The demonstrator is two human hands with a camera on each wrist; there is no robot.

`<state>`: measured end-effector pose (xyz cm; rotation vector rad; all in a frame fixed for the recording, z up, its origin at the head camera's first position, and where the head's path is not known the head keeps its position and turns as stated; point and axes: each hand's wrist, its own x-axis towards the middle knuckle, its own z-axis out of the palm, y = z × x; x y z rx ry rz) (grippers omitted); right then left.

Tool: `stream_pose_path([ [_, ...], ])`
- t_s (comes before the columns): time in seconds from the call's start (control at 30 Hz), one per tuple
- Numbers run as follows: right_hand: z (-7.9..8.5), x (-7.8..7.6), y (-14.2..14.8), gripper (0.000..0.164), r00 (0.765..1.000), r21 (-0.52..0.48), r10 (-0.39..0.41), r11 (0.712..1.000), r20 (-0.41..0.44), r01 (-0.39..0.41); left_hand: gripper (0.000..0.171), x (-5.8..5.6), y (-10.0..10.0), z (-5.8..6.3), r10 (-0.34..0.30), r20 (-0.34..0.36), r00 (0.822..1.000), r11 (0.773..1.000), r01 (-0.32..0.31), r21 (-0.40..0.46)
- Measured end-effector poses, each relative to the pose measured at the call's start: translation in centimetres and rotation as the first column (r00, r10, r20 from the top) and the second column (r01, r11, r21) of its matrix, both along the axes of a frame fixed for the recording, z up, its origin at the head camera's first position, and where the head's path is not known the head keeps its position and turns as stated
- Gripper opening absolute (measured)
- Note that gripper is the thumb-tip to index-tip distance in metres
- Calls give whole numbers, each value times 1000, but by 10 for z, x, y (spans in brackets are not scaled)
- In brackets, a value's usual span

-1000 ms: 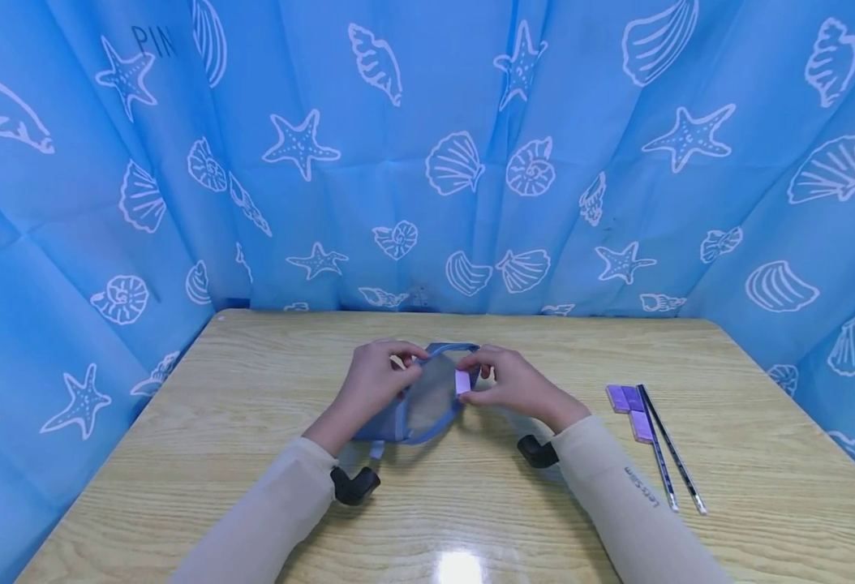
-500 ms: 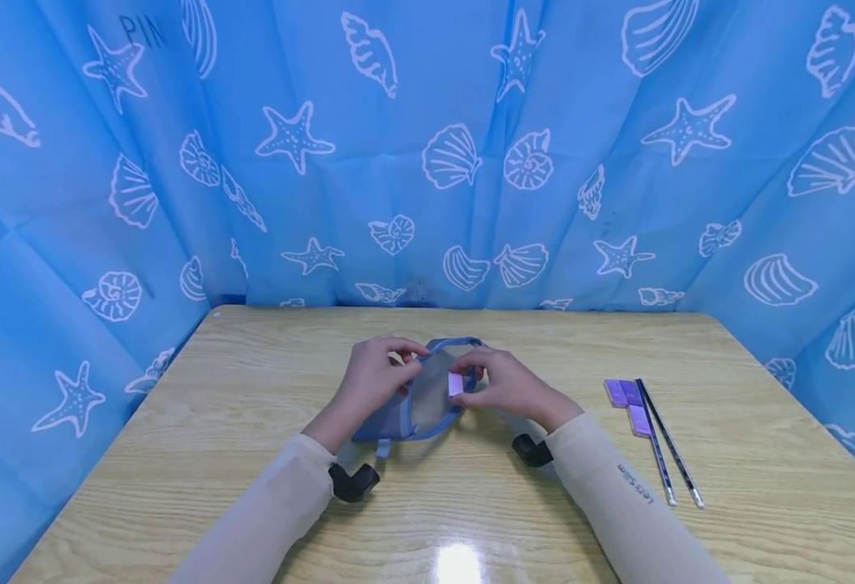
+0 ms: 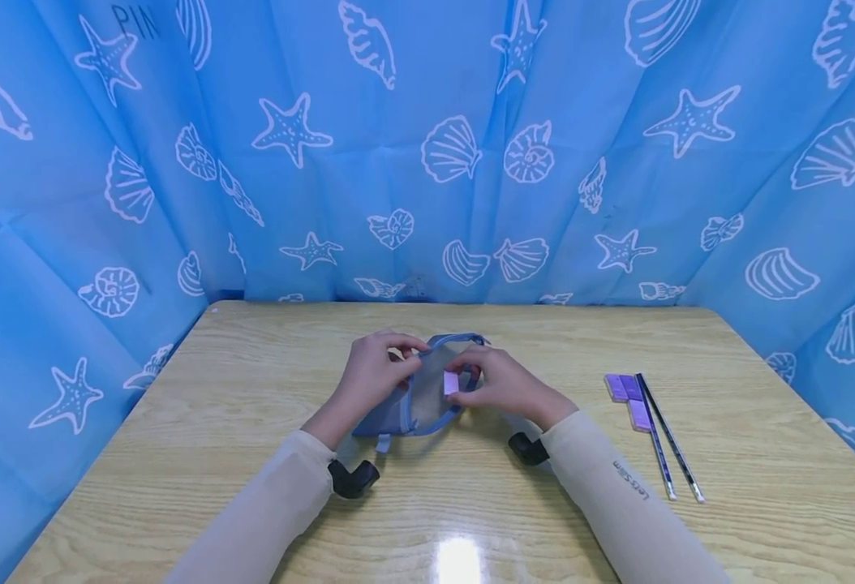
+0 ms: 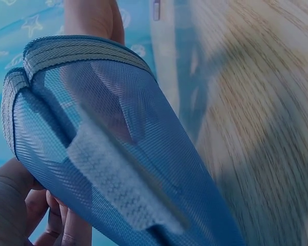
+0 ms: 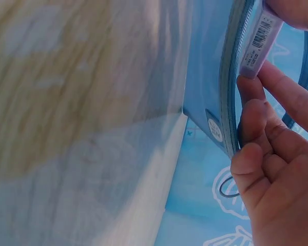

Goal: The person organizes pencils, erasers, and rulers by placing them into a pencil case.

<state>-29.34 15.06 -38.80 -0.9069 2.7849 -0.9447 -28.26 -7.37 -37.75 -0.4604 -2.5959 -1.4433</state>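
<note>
A blue mesh zip pouch point(image 3: 385, 415) lies on the table with its mouth spread wide. My left hand point(image 3: 376, 365) pinches the left side of the rim between thumb and fingers. At the right side of the mouth, my right hand point(image 3: 506, 383) holds a small lilac eraser point(image 3: 451, 383) between thumb and fingers, over the opening. A barcode shows on the eraser point(image 5: 259, 42) in the right wrist view, with lower fingers against the zipped edge. Through the mesh of the pouch point(image 4: 164, 133), the left wrist view shows part of a hand dimly.
To the right, several purple erasers point(image 3: 628, 391) lie together beside two dark pencils point(image 3: 672, 446). A blue curtain point(image 3: 391, 162) with shell prints hangs behind the wooden table point(image 3: 267, 357). A fabric tab point(image 3: 383, 444) sticks out from the pouch's near corner.
My right hand has moved slightly left, carrying the eraser from the right rim to over the pouch's mouth. The left hand keeps its hold on the rim. The head view has shifted slightly.
</note>
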Motion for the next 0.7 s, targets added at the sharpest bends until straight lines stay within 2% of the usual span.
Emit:
stream_pose_path([
  [0.33, -7, 0, -9, 39, 999, 32, -10, 999, -49, 12, 23, 0, 1, 0, 4, 3, 1000, 1000, -4, -7],
  [0.47, -9, 2, -14, 38, 997, 30, 9, 1000, -72, -6, 23, 0, 2, -1, 4, 6, 1000, 1000, -3, -9],
  [0.7, -8, 6, -27, 35, 1000, 19, 17, 1000, 7, -17, 24, 0, 2, -1, -2, -15, 1000, 1000, 2, -3],
])
